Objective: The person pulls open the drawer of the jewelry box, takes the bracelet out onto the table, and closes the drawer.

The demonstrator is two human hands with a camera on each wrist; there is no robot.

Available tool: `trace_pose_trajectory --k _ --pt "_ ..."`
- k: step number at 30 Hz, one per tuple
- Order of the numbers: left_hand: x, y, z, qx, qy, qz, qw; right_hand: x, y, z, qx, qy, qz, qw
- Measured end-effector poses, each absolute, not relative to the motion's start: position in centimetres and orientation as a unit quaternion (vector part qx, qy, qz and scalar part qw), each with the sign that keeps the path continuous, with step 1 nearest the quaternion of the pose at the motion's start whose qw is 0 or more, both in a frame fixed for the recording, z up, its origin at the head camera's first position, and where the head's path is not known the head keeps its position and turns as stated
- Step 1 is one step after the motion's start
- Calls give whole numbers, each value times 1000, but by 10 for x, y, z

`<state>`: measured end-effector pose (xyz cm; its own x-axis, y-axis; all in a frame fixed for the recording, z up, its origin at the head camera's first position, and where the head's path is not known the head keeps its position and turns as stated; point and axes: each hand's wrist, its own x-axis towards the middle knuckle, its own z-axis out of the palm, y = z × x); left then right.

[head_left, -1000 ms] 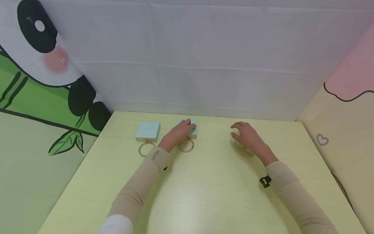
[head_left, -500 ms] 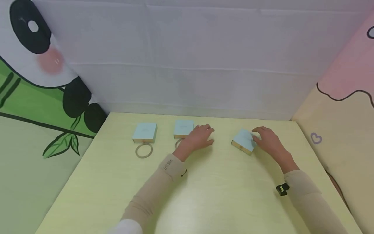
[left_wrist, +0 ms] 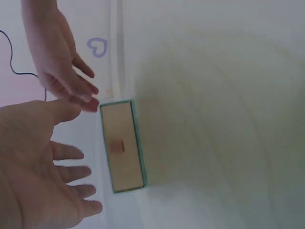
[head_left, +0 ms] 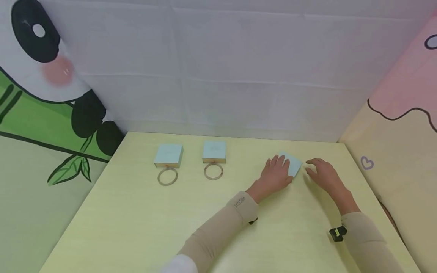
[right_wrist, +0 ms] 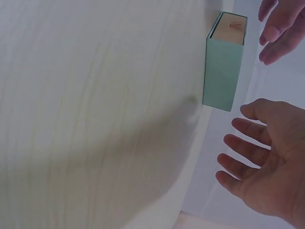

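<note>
A small light-blue drawer box (head_left: 295, 165) lies turned at an angle on the table's right part, partly covered in the head view by my left hand (head_left: 273, 177). Its tan end with a little pull tab faces the left wrist camera. That hand's fingers are spread, and the left wrist view shows them apart from the box (left_wrist: 123, 148). To the right of the box is my right hand (head_left: 326, 178), with relaxed, slightly bent fingers. A gap separates its fingertips from the box's blue side (right_wrist: 223, 71) in the right wrist view. Neither hand holds anything.
Two more light-blue boxes, one at the far left (head_left: 168, 154) and one left of centre (head_left: 214, 150), stand along the back of the pale yellow table (head_left: 143, 223). In front of each lies a ring, a left ring (head_left: 159, 182) and a right ring (head_left: 205, 173). A white cloth (head_left: 239, 68) hangs behind.
My left hand has left the middle box and swung right to the angled box. My right hand has let go of that box and drawn back to the right.
</note>
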<state>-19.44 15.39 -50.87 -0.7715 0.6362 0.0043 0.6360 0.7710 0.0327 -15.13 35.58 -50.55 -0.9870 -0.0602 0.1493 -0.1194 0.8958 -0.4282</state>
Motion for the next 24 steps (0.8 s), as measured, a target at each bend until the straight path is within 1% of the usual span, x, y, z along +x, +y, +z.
trace_pose_trajectory --k 3,6,10,17,24 --pt "-194 167 -515 304 952 11 9 -151 355 -509 48 -970 231 67" --pt "-193 174 -518 289 957 7 22 -152 354 -512 54 -969 231 69" --pt "-190 178 -519 288 957 -4 31 -153 353 -515 55 -970 228 67" --pt "-192 183 -523 284 958 -27 16 -155 352 -516 55 -971 221 74" --pt "-203 176 -520 294 955 -7 42 -155 351 -515 62 -969 224 79"
